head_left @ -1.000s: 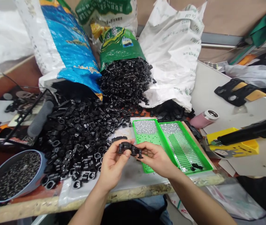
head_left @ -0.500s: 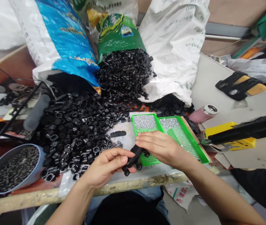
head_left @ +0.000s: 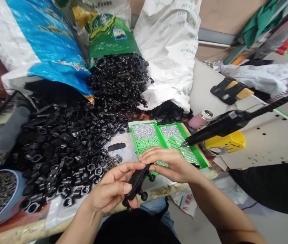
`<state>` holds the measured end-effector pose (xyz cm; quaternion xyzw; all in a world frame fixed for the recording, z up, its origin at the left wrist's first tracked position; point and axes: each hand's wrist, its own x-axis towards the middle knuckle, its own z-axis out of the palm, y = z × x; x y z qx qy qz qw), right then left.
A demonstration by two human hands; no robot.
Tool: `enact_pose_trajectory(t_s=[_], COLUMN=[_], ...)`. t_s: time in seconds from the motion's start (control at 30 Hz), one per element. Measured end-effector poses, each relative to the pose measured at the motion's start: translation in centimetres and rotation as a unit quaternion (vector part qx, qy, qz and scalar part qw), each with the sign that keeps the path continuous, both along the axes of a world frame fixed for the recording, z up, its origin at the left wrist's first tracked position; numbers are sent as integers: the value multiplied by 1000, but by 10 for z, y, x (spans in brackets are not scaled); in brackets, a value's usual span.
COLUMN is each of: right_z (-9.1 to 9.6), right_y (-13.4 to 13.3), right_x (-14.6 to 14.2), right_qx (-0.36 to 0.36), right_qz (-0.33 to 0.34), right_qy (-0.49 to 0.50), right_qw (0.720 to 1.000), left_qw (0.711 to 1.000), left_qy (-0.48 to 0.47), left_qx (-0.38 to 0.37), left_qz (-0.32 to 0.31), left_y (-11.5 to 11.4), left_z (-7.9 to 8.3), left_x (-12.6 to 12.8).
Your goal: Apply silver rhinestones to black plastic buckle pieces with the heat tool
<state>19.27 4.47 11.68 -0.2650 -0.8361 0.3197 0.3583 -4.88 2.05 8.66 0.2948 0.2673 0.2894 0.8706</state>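
Note:
My left hand [head_left: 110, 189] is closed around a black plastic part [head_left: 136, 184] with small round knobs, held tilted over the table's front edge. My right hand [head_left: 168, 162] grips the upper end of the same part with its fingers curled over it. Just behind my right hand lie two green perforated trays [head_left: 156, 137] with small silver screws heaped at their far ends. A big heap of black plastic parts [head_left: 65, 139] spreads over the table to the left of my hands.
Sacks stand at the back: blue [head_left: 44, 44], green [head_left: 110, 37] and white [head_left: 169, 47], spilling black parts. A grey bowl [head_left: 5, 206] of small dark pieces sits far left. A black powered screwdriver [head_left: 225, 125] hangs over a yellow holder [head_left: 226, 142]. A pink flask [head_left: 201, 119] lies nearby.
Both hands have come down and toward me with the part, now tilted at the table's edge. My right hand passed over the green tray. The view swung to the right.

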Motion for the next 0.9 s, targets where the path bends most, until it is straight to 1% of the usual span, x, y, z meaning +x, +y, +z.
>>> enact_pose_trajectory(t_s=[0.03,0.07,0.1,0.13,0.17,0.2,0.23,0.27,0.3,0.33,0.37,0.4,0.47,0.5,0.57,0.63,0.73,0.9], right_z=[0,-1,-2,-5,-8,-12,-17,-23,-30,-37,-45,-52,-66,-71,-80,-87,-92,-92], right_y=[-5,-8,-9,-7,-2,4,12,20,27,32,35,35,31,28,23,22,26,28], right_x=[5,13,23,34,46,58,69,76,81,81,78,71,50,39,20,10,6,5], right_qx=[68,156,251,327,365,363,309,224,126,40,-21,-64,-101,-111,-128,-151,-173,-173], right_qz=[-64,-158,-275,-391,-484,-546,-571,-563,-538,-505,-474,-449,-421,-416,-420,-420,-414,-410], right_qy=[-20,-21,6,55,117,181,225,255,268,271,271,266,258,259,278,307,333,341], right_qw=[995,975,928,859,787,733,727,753,789,818,837,851,864,864,855,841,830,828], left_qw=[999,995,987,975,960,945,933,924,919,915,912,908,905,905,906,909,913,917], left_qy=[30,69,112,157,197,228,249,264,276,287,298,308,321,323,325,323,317,307], left_qx=[26,59,97,137,175,207,232,249,259,264,267,268,267,265,258,250,244,241], left_qz=[13,32,54,76,94,110,117,116,110,102,95,91,86,85,82,79,78,83], left_y=[-1,-2,-3,-5,-7,-8,-10,-11,-12,-13,-14,-14,-15,-15,-16,-16,-16,-16], left_z=[-2,-5,-10,-16,-22,-29,-35,-41,-46,-49,-51,-52,-53,-53,-54,-55,-58,-62], left_x=[5,11,18,26,34,42,49,55,60,65,68,70,73,74,75,75,76,76])
